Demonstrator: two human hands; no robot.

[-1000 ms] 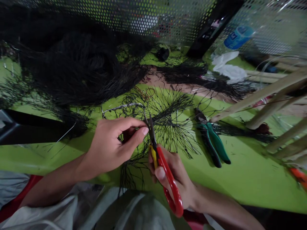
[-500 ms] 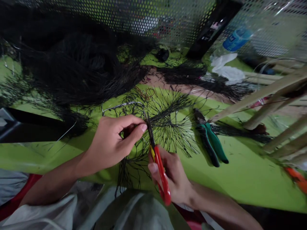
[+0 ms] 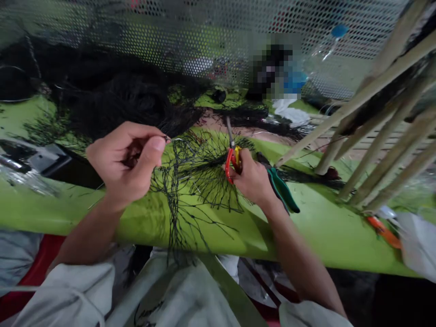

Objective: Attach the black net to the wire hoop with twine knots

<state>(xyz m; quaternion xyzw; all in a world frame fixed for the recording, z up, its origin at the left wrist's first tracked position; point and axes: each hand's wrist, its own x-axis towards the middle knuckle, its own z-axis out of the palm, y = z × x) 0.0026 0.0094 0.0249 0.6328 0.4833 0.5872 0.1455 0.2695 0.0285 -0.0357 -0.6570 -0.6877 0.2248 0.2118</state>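
My left hand (image 3: 126, 159) is raised at the left with thumb and forefinger pinched on the edge of a black net (image 3: 175, 181). A thin pale strand, perhaps wire, shows at the fingertips. The knotted net spreads from there over the green tabletop and hangs past its front edge. Further right, my right hand (image 3: 252, 177) is closed on scissors (image 3: 232, 159) with red and yellow handles. Their blades point away from me, over the net and apart from my left hand. Green-handled pliers (image 3: 284, 190) lie beside my right hand, partly hidden by it.
A heap of black netting (image 3: 126, 95) fills the back left, before a perforated metal panel (image 3: 204, 41). Wooden poles (image 3: 354, 104) slant across the right. An orange-handled tool (image 3: 384, 231) lies near the right front edge. White crumpled plastic (image 3: 291, 113) sits behind.
My hands have moved apart. The left went left and up, drawing the net edge along; the right carried the scissors away from my left fingers, toward the back. My view has shifted too.
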